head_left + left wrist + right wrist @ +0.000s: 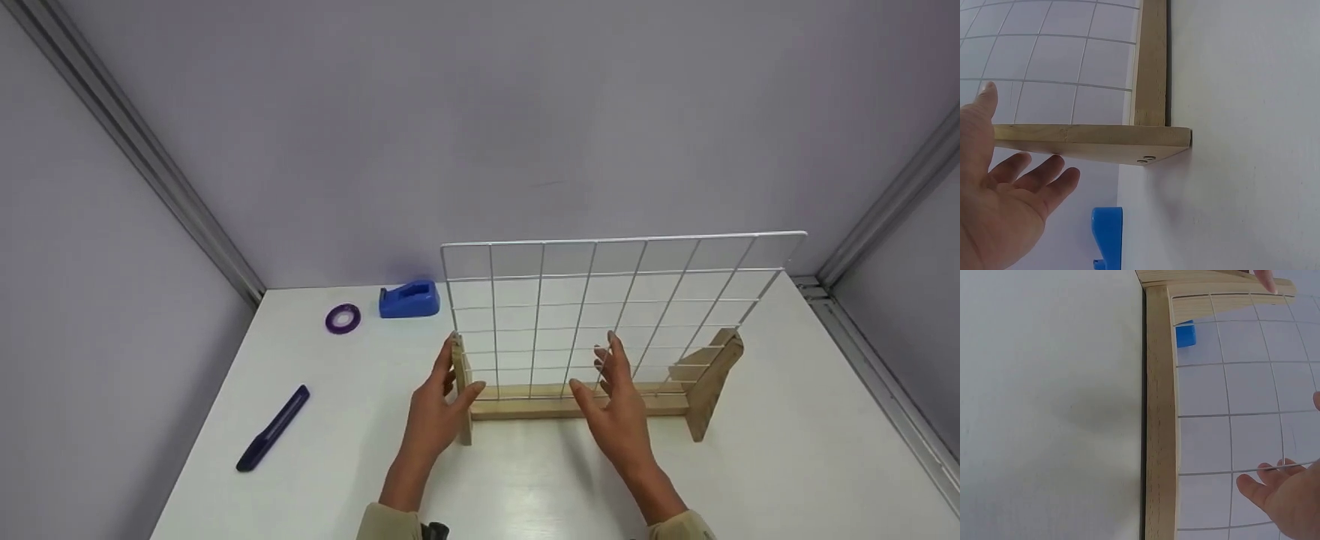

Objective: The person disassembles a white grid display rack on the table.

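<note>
Loose-fingered left hand (436, 416) astride the left end of a pale wooden stand (525, 409) and ungripping right hand (618, 418) at its white wire grid (537, 306) seemingly adjust it, any lift requiring grip.

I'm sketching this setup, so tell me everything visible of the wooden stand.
The wooden stand looks like pale, grained wood: a long crossbar joins two end boards, the left end board showing two round marks low on its outer face. It stands upright on the white table, with a white wire grid rising from it. The left hand straddles the left end board, apparently touching it.
</note>
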The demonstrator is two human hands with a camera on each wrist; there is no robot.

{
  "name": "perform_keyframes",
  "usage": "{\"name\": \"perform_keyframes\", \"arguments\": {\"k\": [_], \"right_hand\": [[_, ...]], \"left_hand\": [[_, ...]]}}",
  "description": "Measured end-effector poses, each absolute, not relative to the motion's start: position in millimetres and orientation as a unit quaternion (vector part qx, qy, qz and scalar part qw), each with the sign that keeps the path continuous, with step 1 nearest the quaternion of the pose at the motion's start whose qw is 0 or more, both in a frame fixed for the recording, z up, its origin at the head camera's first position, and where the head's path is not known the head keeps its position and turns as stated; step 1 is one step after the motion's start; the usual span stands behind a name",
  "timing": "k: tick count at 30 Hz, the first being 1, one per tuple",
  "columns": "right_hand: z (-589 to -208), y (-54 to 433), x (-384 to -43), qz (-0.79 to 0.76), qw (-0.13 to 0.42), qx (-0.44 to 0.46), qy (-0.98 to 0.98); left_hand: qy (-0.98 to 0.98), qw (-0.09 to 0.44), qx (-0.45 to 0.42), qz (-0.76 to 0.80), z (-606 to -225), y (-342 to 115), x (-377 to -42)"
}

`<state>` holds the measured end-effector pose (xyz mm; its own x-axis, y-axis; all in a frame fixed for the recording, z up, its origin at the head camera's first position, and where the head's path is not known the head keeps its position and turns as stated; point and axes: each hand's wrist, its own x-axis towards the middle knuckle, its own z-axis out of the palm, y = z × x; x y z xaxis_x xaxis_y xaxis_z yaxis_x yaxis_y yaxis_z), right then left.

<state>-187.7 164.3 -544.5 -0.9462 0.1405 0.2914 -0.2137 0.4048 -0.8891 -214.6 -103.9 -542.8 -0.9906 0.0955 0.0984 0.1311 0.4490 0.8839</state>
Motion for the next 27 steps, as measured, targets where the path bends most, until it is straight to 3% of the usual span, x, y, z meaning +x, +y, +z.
{"name": "perform_keyframes", "arguments": {"k": [27], "right_hand": [[-555,133,-208,0.499,0.274,-0.044,-0.821]], "left_hand": [[-0.846,0.011,-0.061,-0.53,-551,-113,-225]]}}
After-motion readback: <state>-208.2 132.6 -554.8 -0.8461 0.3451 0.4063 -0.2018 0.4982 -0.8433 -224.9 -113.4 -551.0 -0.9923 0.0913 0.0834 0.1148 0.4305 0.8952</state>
